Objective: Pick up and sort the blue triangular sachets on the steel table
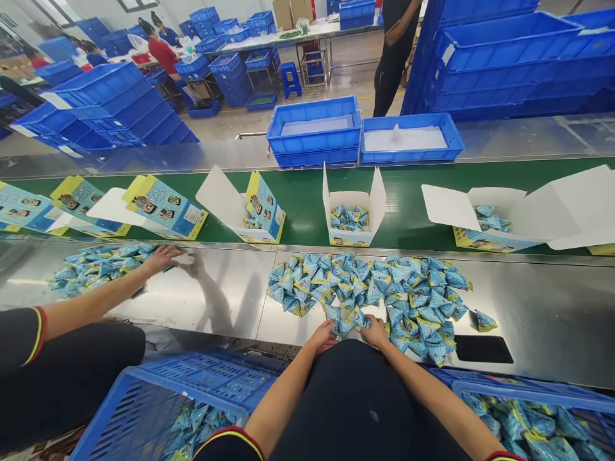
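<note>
Gathering at the steel counter's near edge: left hand (323,335) and right hand (375,331), close together, fingers curled onto blue triangular packets (346,322) from the big pile (384,288). Whether they're actually gripped, can't tell. Black phone (483,349) lies right. Co-worker's hand (163,258) rests on another pile. Open carton (353,218) on green belt (302,211) beyond.

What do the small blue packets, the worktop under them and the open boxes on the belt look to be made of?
Packets: glossy printed film, probably plastic or foil, given the crinkled sheen. Worktop: bare polished metal, likely stainless steel; it mirrors light and a co-worker's arm. Open boxes: thin printed cardboard, with matt white insides and folded flaps. The left hand and right hand touch packets at the pile's near edge.
</note>
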A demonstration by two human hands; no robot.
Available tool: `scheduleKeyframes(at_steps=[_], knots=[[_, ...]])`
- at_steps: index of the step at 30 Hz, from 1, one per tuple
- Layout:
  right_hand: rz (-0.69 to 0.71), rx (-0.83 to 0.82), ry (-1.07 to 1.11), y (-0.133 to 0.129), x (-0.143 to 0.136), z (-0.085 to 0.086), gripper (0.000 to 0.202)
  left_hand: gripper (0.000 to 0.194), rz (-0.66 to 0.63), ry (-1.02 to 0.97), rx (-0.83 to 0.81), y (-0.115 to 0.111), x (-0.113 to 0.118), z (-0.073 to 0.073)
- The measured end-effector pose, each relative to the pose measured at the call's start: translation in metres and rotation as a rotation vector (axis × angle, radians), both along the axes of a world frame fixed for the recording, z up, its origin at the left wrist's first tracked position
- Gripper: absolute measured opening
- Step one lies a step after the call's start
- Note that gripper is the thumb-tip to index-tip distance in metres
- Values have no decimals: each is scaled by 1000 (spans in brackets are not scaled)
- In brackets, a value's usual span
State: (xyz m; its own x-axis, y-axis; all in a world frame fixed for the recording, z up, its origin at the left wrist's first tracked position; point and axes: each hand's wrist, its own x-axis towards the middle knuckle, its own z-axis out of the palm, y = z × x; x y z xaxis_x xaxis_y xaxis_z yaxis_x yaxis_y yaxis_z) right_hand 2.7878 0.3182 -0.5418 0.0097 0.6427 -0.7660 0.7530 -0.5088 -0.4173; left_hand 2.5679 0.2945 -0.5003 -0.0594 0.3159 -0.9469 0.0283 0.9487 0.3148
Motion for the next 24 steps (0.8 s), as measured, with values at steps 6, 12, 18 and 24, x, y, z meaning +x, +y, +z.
scheduleKeyframes(at_steps=[6,12,18,24], knots=[[31,50,22,10,60,13,48,48,-89,117,2,8,56,-2],[-6,93,26,24,141,28,45,49,-187,225,-7,38,139,8],[-117,193,51,58,264,80,30,30,-188,338,72,68,242,78],[-250,273,148,79,354,127,23,39,-220,305,174,80,309,143]])
